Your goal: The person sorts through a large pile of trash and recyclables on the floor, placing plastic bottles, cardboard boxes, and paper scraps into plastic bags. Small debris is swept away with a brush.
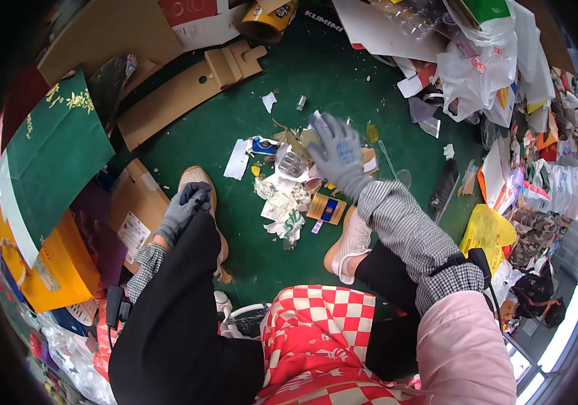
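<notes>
My right hand (339, 150), in a grey glove with blue print, is over the right side of a litter pile, fingers stretched out together and palm down. Under and beside it lie torn paper scraps (277, 200), a clear plastic blister tray (293, 164), a blue-and-white crumpled packet (262, 145) and a flattened gold-and-blue box (326, 208). My left hand (187, 208), also gloved in grey, rests by my left knee with its fingers curled in. Nothing shows in it. Both hands stand apart from each other, with the pile between my shoes.
Brown cardboard (167, 101) lies at the back left. A green board (59, 158) and a yellow box (56, 260) stand at the left. White plastic bags (478, 67) and mixed waste heap up at the right. A black brush (445, 183) and a clear plastic spoon (403, 178) lie on the green floor (262, 260).
</notes>
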Demonstrator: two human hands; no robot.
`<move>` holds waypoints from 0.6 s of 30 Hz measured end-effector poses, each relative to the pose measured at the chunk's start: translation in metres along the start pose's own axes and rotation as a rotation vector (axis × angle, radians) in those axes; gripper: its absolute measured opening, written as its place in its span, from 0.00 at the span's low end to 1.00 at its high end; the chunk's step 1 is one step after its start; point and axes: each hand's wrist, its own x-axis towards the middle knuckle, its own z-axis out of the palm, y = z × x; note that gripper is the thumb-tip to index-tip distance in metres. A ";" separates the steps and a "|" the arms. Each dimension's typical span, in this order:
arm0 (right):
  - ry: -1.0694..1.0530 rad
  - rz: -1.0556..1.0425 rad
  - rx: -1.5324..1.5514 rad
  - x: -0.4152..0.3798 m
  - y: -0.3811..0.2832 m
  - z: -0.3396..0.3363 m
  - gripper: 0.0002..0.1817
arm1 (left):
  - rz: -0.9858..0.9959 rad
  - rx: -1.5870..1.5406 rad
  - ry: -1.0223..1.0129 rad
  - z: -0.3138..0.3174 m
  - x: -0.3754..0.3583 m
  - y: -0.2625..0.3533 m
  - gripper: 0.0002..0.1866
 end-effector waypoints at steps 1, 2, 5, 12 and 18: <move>-0.018 -0.075 0.104 -0.017 -0.018 -0.005 0.31 | 0.012 0.008 -0.001 0.001 -0.001 -0.001 0.11; -0.140 -0.186 0.113 -0.041 -0.037 0.005 0.30 | 0.047 0.054 0.005 0.003 -0.003 0.003 0.11; -0.789 -0.275 0.208 -0.097 -0.089 0.023 0.28 | 0.025 -0.019 -0.002 0.004 -0.003 0.002 0.11; -0.509 -0.163 0.156 -0.121 -0.077 0.057 0.25 | 0.061 -0.080 -0.019 0.004 -0.007 0.001 0.11; -0.256 0.013 -0.223 -0.134 -0.028 0.052 0.32 | 0.094 -0.089 -0.017 0.002 -0.004 -0.004 0.11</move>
